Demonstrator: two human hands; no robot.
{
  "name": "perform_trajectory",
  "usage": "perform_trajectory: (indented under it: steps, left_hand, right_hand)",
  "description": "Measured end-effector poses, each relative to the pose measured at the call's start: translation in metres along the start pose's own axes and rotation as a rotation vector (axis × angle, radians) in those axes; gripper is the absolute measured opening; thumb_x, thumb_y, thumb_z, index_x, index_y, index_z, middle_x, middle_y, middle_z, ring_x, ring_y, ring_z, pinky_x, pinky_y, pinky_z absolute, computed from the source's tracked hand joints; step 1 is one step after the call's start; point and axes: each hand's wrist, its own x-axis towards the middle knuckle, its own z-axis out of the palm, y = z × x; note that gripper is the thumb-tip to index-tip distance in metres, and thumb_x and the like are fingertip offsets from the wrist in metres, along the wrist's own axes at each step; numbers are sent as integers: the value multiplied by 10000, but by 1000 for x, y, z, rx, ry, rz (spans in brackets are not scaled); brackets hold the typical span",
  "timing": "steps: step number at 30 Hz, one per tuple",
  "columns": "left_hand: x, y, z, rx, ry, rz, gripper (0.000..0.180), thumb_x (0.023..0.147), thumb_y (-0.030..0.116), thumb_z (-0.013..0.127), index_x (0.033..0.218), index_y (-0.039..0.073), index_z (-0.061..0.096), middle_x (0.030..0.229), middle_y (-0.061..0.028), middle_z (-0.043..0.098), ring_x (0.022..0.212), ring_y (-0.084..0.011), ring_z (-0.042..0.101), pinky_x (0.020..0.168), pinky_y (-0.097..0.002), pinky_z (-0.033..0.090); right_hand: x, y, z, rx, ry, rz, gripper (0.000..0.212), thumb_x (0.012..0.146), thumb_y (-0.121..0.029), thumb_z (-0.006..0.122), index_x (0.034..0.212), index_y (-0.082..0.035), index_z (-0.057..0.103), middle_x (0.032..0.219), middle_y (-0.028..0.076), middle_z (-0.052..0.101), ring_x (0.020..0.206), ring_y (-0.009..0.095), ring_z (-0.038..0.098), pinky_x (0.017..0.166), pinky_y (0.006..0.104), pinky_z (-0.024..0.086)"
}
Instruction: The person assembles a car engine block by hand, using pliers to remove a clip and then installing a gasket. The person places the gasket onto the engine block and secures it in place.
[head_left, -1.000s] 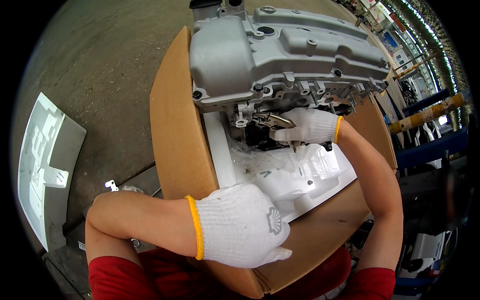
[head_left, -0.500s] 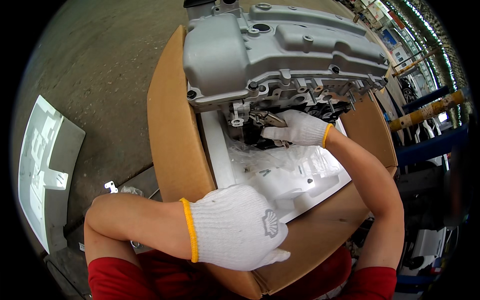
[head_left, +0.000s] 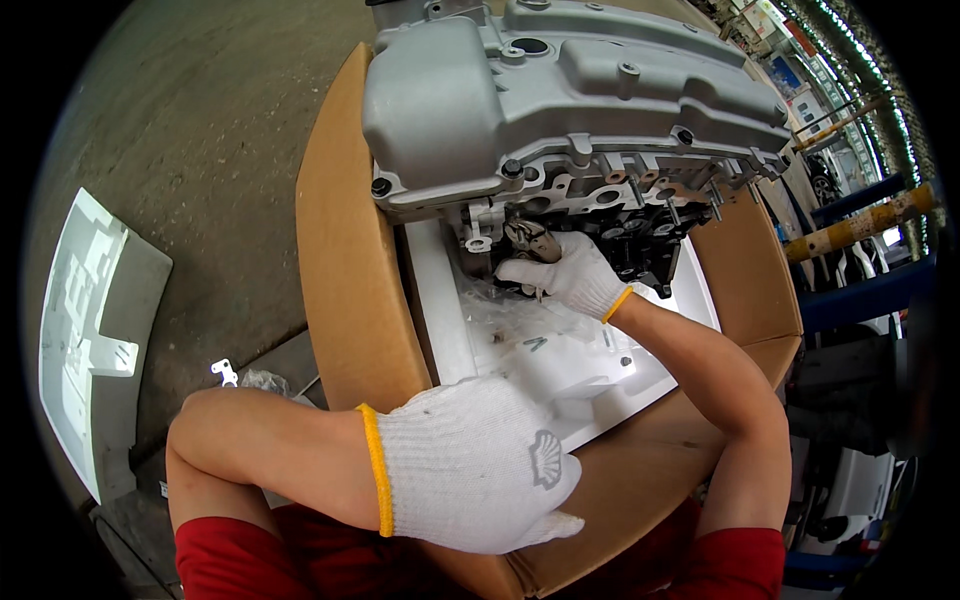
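A grey fan-shaped emblem (head_left: 546, 459) marks the white left glove (head_left: 465, 475).

L glove (head_left: 470, 468) & R glove (head_left: 578, 275) are knitted in white, w/ cuffs (head_left: 374, 470) edged in yellow; a grey fan-shaped print (head_left: 546, 459) is seen on the L one. Sleeves (head_left: 240, 560) are dyed solid red. Engine cover (head_left: 440, 100) is finished in silver-grey, dotted w/ blk bolts (head_left: 512, 168). Tool (head_left: 542, 246) is toned silver, box (head_left: 345, 250) plain brown, liner (head_left: 431, 285) white. Pole (head_left: 860, 222) is painted yellow, blotched w/ brown; beam (head_left: 868, 290) is coloured blue.
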Motion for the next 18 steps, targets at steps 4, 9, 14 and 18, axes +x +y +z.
perform_trajectory:
  steps: [4,9,14,18]
  left_hand:
    - [0,0,-1,50,41,59,542,1064,585,694,745,149,657,593,-94,586,548,-337,621,556,-435,514]
    - [-1,0,2,-13,50,16,546,1049,595,707,737,149,663,596,-90,598,546,-335,625,558,-435,515]
    - [-2,-1,6,-3,81,14,555,1048,604,703,736,147,665,600,-94,602,548,-330,629,558,-439,512]
    - [-1,1,0,-6,17,0,554,1046,606,706,740,146,663,595,-96,592,545,-331,621,547,-446,503]
  right_hand:
    - [0,6,-2,-71,14,-93,579,979,-541,873,1292,-55,847,1085,177,844,992,320,748,998,409,586]
    - [-10,-38,-30,-506,-26,27,714,956,-704,822,1196,-32,853,1088,237,829,1059,403,786,1010,465,599]
    - [-15,-58,-38,-746,-4,52,749,912,-741,840,1175,-40,855,1123,236,836,1094,432,795,1013,493,612]
    - [-12,-43,-21,-639,82,24,680,909,-683,868,1193,-64,863,1127,224,841,1094,425,795,1004,483,616]
